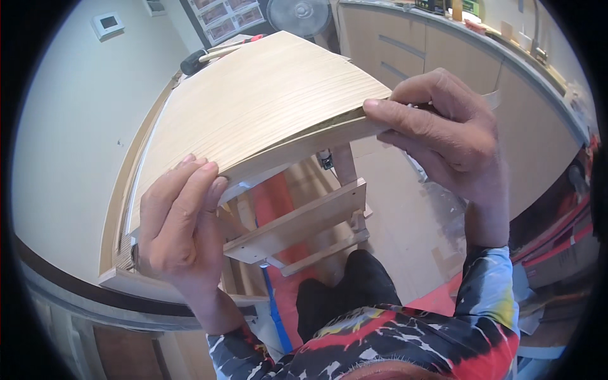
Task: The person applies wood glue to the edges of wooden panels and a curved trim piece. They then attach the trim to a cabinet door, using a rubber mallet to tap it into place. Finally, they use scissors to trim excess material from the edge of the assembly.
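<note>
A wide, light wood panel (266, 95) lies in front of me, its grain showing on top. Along its near edge runs a thin pale wood strip (310, 138), with a dark gap between strip and panel toward the right. My left hand (183, 215) is closed over the strip's left part, fingertips on the panel's top and the thumb partly hidden. At the right corner, my right hand (443, 130) pinches the strip, index finger stretched along it. A pale end (493, 99) shows beyond that hand, seemingly the same strip.
Below the panel is a wooden stand with a crossboard (297, 221), above a red sheet (272, 196). A black-headed mallet (193, 62) rests at the panel's far left. A fan (299, 16) stands behind; cabinets (405, 47) line the right. A wall is close on the left.
</note>
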`<state>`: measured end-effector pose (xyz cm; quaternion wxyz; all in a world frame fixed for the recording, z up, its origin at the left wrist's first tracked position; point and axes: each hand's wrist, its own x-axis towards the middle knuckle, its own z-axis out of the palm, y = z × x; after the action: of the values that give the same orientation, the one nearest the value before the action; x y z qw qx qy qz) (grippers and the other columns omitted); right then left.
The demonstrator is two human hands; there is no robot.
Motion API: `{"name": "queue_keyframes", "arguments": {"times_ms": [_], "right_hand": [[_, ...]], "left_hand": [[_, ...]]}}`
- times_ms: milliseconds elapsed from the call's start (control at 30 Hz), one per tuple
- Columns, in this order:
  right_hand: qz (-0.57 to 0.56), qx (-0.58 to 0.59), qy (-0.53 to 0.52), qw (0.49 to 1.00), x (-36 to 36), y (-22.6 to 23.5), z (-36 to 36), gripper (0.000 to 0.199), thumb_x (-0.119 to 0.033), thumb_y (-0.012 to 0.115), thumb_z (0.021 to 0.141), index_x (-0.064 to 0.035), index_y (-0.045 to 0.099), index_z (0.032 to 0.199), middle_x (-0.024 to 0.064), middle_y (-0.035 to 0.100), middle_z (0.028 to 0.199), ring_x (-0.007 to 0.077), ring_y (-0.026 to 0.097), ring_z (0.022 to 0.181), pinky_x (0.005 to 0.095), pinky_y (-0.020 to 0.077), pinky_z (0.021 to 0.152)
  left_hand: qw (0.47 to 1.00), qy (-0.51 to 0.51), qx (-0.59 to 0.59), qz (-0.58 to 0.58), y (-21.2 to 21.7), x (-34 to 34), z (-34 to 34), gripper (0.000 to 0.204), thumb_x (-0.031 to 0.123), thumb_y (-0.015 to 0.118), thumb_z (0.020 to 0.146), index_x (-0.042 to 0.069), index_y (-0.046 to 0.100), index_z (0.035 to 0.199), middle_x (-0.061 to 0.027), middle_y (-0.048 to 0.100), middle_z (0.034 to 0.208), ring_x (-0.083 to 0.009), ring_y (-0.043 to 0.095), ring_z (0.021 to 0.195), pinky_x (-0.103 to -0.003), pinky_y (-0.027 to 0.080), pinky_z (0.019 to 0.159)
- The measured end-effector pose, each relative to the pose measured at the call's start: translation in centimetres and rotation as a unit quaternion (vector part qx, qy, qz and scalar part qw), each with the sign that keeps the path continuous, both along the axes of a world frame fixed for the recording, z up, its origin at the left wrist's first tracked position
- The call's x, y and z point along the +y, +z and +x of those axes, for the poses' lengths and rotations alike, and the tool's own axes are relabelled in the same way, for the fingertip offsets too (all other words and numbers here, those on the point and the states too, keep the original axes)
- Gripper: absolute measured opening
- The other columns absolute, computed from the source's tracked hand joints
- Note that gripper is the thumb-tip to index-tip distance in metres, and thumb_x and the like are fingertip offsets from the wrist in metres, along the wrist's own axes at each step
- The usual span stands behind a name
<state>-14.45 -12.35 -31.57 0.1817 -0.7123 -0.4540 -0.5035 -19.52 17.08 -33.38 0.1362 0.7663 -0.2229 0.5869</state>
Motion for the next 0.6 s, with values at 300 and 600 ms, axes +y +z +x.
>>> {"name": "queue_keyframes", "arguments": {"times_ms": [300,600], "right_hand": [[-0.009,-0.104,-0.04,0.994,-1.4,0.0,2.3,0.052,-0.008,0.083,0.061,-0.0118,0.076,0.112,0.0044,0.065,0.092,0.0183,0.062,0.077,0.0295,0.0524,0.061],[-0.042,-0.146,-0.061,0.987,-2.1,0.0,3.4,0.054,-0.011,0.083,0.061,-0.0084,0.074,0.114,0.0057,0.066,0.093,0.0195,0.062,0.076,0.0307,0.0527,0.059]], "left_hand": [[1.0,0.022,0.021,0.006,0.6,-0.4,0.3,0.018,-0.001,0.077,0.079,0.0,0.076,0.097,-0.0133,0.072,0.096,-0.0289,0.07,0.096,-0.037,0.058,0.086],[1.0,0.015,0.025,0.01,0.6,-0.6,1.0,0.019,0.0,0.077,0.079,0.0,0.076,0.098,-0.014,0.072,0.098,-0.0292,0.071,0.097,-0.038,0.058,0.087]]}}
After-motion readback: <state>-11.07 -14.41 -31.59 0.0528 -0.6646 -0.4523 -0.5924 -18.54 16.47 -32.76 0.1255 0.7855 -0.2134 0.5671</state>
